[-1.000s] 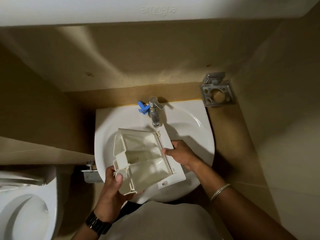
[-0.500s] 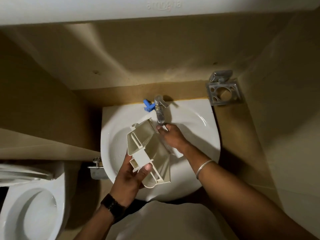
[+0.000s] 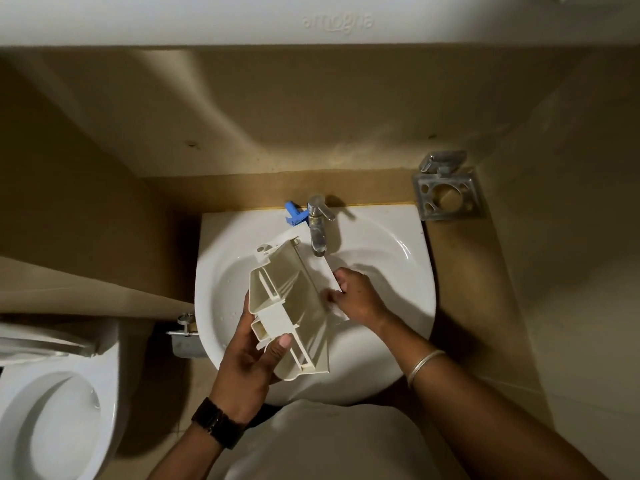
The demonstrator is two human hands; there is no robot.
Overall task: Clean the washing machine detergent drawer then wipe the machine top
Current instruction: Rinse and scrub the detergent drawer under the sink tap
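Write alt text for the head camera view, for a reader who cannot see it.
A person's two hands hold a cream detergent drawer tilted on edge over a white sink, below the tap: left hand grips its near end, right hand its front panel. A toilet stands at left.

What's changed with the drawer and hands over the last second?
The drawer has tipped from lying open side up to standing on edge over the sink. The right hand regripped its front panel. The left hand still holds the near end; the tap is unmoved.
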